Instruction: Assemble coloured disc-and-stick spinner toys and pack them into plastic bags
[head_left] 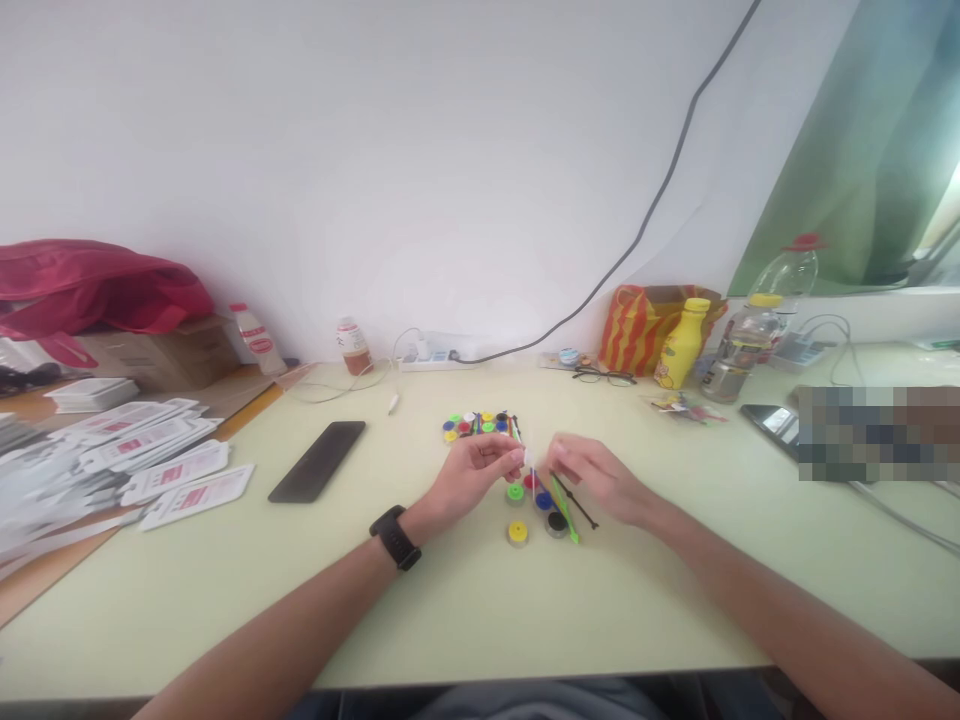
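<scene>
My left hand (474,475), a black watch on its wrist, is closed in a pinch on a small white piece (529,458). A thin pale stick hangs below that piece. Just to the right, the fingers of my right hand (600,478) are pinched together; anything between them is too blurred to tell. Beneath the hands lie small round pieces with coloured tops: green (515,492), yellow (518,532), blue (544,501), black (556,523) and red. A green stick (566,510) and a black stick (579,502) slant beside my right hand.
Behind my left hand sits a group of similar coloured pieces (469,425). A dark phone (318,462) and white cards (196,497) lie left. Towards the wall stand a drink bottle (354,346), a yellow bottle (681,345), a striped bag (626,330) and glasses (604,377).
</scene>
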